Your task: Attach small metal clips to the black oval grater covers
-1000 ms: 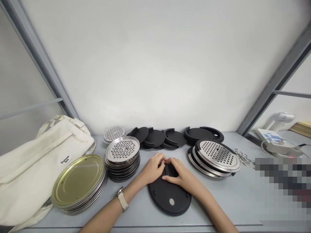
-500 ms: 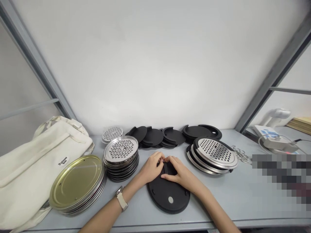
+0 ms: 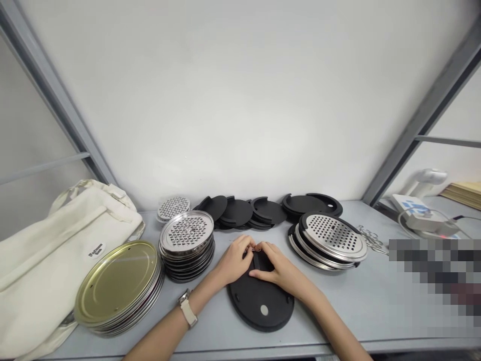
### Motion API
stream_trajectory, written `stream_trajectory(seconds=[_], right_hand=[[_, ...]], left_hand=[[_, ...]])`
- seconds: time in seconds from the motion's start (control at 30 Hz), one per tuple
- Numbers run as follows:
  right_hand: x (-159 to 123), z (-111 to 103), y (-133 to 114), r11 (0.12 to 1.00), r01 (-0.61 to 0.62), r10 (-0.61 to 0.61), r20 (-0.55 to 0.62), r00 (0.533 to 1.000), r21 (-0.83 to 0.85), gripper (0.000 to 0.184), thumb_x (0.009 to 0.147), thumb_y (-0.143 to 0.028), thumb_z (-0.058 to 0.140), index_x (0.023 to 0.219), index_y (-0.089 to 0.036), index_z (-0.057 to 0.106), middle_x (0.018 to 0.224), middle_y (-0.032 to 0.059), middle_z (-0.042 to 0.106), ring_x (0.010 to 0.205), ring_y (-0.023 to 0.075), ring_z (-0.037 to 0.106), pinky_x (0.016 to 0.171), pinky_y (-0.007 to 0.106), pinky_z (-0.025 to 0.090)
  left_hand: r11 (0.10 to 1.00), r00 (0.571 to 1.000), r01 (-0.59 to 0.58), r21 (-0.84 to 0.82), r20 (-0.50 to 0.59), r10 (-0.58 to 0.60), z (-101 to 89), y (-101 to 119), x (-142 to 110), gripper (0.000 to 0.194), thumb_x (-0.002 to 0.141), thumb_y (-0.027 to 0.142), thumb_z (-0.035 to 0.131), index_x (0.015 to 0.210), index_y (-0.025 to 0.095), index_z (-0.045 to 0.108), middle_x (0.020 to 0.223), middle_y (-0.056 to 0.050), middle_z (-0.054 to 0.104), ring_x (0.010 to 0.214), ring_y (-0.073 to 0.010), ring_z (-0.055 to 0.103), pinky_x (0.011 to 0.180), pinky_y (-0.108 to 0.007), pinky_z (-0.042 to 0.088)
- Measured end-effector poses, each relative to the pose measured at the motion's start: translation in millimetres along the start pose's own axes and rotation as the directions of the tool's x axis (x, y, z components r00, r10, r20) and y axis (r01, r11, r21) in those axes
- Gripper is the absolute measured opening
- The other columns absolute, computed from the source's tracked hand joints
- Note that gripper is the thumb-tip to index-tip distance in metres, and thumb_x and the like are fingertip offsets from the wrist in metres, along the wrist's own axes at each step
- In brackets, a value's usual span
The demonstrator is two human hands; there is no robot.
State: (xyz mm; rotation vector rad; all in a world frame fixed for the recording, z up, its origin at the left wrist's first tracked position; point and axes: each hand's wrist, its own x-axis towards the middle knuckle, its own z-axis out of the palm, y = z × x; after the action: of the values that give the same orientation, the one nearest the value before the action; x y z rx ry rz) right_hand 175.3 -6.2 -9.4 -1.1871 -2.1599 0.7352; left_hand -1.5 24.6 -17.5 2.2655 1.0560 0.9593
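A black rounded plate (image 3: 259,303) with a pale round spot lies flat in front of me, narrow end away. At that far end my left hand (image 3: 237,258) is closed in a pinch on a small metal wire ring (image 3: 256,249). My right hand (image 3: 280,268) curves over the plate's far right edge, its fingertips meeting the left ones at the ring and its thumb lying across the plate. The fingers partly hide the ring, so how it sits in the plate cannot be made out.
Grater discs (image 3: 190,233) are stacked left of my hands, beside gold-coloured lids (image 3: 120,283) and a cream cloth bag (image 3: 56,260). Black holders (image 3: 235,213) line the wall. At right are assembled graters (image 3: 332,235), loose wire rings (image 3: 370,238) and a white device (image 3: 421,213).
The wire ring has shifted slightly between my fingertips. Both hands and the black plate keep practically the same place.
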Motion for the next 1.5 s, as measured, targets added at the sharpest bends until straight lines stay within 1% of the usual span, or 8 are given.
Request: stream_trajectory(seconds=[0.63,1.07,1.5], right_hand=[[-0.1,0.8,0.6,1.0,0.002,-0.002,0.002,1.0,-0.008,0.039,0.08,-0.05,0.064,0.105,-0.024,0.05,0.108,0.0048,0.055,0.104,0.0228,0.051,0.091,0.035,0.043],[0.1,-0.5,1.7,1.0,0.009,-0.01,0.008,1.0,0.026,0.04,0.08,-0.05,0.065,0.107,-0.024,0.05,0.109,0.0044,0.054,0.104,0.0222,0.05,0.092,0.034,0.042],[0.8,-0.1,1.3,1.0,0.012,-0.011,-0.002,1.0,0.026,0.042,0.079,-0.051,0.065,0.107,-0.024,0.049,0.109,0.0049,0.054,0.105,0.0227,0.05,0.092,0.035,0.042]], left_hand=[[1.0,1.0,-0.006,0.007,0.007,0.006,-0.6,0.0,0.0,0.018,0.081,0.005,0.038,0.083,0.019,0.049,0.085,-0.001,0.054,0.082,-0.016,0.051,0.074,-0.027,0.041],[1.0,1.0,0.011,0.0,0.001,-0.011,0.1,-0.6,1.0,0.019,0.08,0.006,0.038,0.083,0.019,0.052,0.085,-0.002,0.056,0.081,-0.0163,0.052,0.075,-0.028,0.042],[1.0,1.0,0.0,-0.002,0.009,0.0,0.1,-1.1,1.3,0.018,0.08,0.006,0.038,0.083,0.019,0.051,0.085,-0.002,0.055,0.081,-0.0159,0.052,0.074,-0.027,0.041]])
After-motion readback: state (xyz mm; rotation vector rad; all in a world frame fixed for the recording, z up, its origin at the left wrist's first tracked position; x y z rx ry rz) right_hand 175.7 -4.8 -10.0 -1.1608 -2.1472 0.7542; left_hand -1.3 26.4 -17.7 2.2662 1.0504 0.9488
